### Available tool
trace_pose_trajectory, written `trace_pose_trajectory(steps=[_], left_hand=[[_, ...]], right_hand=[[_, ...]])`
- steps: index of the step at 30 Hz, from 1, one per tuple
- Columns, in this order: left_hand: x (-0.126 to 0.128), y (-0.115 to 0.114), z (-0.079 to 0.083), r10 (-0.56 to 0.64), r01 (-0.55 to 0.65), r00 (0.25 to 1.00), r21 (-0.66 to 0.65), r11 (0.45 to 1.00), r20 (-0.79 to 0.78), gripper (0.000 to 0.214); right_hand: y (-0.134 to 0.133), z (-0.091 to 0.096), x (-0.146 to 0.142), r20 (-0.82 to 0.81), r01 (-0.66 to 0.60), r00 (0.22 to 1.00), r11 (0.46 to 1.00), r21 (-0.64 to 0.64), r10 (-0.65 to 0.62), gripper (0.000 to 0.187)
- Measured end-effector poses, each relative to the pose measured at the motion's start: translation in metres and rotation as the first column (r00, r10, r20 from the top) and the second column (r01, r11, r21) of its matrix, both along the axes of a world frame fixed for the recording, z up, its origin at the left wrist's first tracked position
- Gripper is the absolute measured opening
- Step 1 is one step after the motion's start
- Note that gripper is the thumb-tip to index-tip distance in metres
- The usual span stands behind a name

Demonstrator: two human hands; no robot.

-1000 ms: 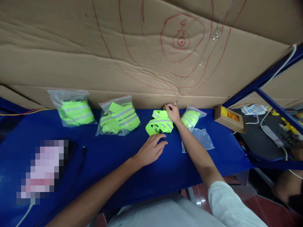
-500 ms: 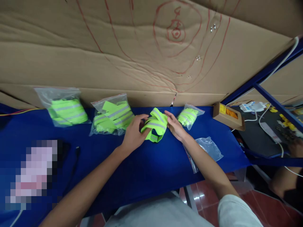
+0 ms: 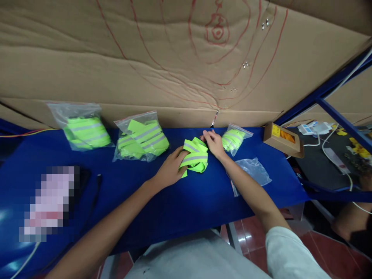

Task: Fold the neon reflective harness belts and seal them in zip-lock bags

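A loosely looped bundle of neon yellow-green reflective strap (image 3: pixel 197 157) with grey stripes lies on the blue table. My left hand (image 3: pixel 172 166) is closed around its left side, the fingertips partly hidden by the loops. At the bundle's upper right edge is my right hand (image 3: pixel 214 142), its fingers bent and pressed together. Whether those fingertips pinch part of the strap cannot be made out. Just right of that hand stands a small clear bag of the same strap (image 3: pixel 233 140). An unfilled clear zip bag (image 3: pixel 254 171) lies partly under my right forearm.
Two larger bags of strap, the left bag (image 3: pixel 87 133) and the middle bag (image 3: pixel 142 139), lean near the cardboard wall (image 3: pixel 174 85). A brown box (image 3: pixel 281 140) sits at the right. A blurred-out device (image 3: pixel 52 201) and a cable (image 3: pixel 94 195) lie left. Another person's arm (image 3: pixel 353 221) shows far right.
The strap bundle has been lowered and its loops lie flatter. My right hand has shifted to its upper edge with fingers curled in. My left hand keeps its hold.
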State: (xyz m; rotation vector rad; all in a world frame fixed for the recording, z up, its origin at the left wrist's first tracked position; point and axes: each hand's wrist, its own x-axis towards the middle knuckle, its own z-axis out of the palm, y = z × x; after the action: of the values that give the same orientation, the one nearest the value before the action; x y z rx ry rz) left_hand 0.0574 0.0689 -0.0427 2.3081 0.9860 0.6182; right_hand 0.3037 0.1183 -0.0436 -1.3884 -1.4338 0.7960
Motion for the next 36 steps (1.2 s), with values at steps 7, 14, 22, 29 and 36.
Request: trace_pose_trajectory(steps=[7,14,22,29,36], left_hand=[[-0.003,-0.002,-0.004,0.004,-0.003,1.0,-0.016,1.0,0.007,0.047],[-0.002,-0.002,-0.001,0.034,-0.025,0.994,-0.084,0.996,0.1,0.042],[-0.021,0.01,-0.003,0.375,-0.284,0.848,-0.278,0.918,0.374,0.042],[-0.016,0.006,-0.003,0.473,-0.31,0.778,-0.401,0.862,0.414,0.044],[-0.012,0.002,0.001,0.426,-0.257,0.806,-0.406,0.877,0.41,0.047]], right_hand=[[0.061,-0.013,0.006,0.109,0.037,0.993,0.999,0.006,-0.038,0.055],[0.063,-0.008,0.001,0.163,0.03,0.986,0.999,-0.022,-0.026,0.047],[-0.007,0.0,-0.016,0.183,-0.144,0.972,0.989,-0.021,0.146,0.046],[-0.01,-0.008,-0.019,0.193,-0.153,0.97,0.988,0.012,0.147,0.039],[0.023,-0.007,-0.003,0.203,-0.013,0.979,1.0,-0.02,0.017,0.037]])
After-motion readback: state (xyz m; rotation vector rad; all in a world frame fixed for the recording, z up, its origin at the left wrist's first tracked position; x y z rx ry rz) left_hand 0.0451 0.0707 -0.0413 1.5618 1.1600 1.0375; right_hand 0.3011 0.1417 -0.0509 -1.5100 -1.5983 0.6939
